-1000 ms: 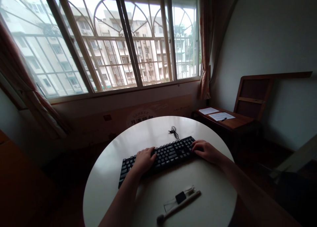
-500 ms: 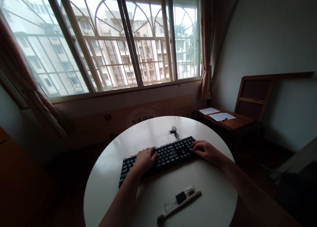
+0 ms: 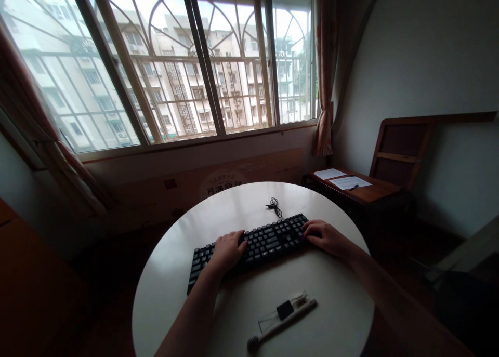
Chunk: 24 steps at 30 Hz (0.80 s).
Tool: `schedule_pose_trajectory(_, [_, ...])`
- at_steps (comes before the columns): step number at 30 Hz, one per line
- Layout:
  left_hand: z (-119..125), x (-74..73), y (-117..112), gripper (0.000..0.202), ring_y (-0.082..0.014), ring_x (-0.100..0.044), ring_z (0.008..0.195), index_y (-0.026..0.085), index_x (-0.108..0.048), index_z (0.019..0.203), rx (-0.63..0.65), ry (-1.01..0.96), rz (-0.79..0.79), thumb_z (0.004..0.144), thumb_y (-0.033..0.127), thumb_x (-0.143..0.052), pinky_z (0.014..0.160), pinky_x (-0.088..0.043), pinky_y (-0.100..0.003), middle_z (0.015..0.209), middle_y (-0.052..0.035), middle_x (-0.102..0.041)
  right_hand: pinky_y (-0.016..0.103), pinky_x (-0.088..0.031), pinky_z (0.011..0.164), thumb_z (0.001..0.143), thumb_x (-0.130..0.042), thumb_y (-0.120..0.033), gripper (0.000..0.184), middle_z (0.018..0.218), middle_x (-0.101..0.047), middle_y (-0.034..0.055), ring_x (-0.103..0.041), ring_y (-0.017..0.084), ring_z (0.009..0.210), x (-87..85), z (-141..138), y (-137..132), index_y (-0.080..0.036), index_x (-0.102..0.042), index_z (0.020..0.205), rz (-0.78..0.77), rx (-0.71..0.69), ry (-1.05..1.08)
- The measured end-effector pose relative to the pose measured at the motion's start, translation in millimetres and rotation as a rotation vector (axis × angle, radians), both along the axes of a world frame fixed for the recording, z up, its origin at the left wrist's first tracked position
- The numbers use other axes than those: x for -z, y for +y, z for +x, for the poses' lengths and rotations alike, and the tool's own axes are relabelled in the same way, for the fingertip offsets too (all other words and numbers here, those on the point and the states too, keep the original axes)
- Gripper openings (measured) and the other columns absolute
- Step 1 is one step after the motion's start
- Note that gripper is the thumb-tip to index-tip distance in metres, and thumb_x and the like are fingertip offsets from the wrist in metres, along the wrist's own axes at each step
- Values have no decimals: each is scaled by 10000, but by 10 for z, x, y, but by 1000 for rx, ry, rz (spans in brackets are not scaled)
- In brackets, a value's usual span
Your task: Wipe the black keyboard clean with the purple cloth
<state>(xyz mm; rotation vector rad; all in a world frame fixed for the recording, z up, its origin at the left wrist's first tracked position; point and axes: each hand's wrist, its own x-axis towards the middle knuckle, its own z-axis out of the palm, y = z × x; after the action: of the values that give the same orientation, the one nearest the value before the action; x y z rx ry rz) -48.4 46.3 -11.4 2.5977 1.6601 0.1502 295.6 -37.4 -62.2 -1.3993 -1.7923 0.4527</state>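
A black keyboard (image 3: 268,241) lies at a slant across the white round table (image 3: 167,274), its left end nearer to me. My left hand (image 3: 228,250) rests on top of its left-middle part, with fingers stretched over the keys toward the far edge and the thumb apart. At the keyboard's right end, my right hand (image 3: 324,236) touches the keys with its fingertips, the thumb held a little below them. Both hands look open, though some fingertips are hidden. Behind the keyboard sits its bundled black cable (image 3: 275,207).
Nearer to me on the table lie a toothbrush (image 3: 283,325) with a dark head and a small clear pack with a black label (image 3: 285,309). A wooden chair (image 3: 374,190) with papers (image 3: 350,183) and a pen stands at right. Beyond the table are a barred window and curtains.
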Motion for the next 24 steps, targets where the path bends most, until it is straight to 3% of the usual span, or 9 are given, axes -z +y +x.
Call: schedule_pose_trajectory(24, [-7,12,1,488,-290,-544,1264,244,-526,1401,1,2,15,958,427,-428,1072,-388,-429,1391,-84,-598,432,-383,1101,796,-656,-254,133,1212,-639,83,-568,269,1191,27,29,15,-212,-765,859,-24,-17,48])
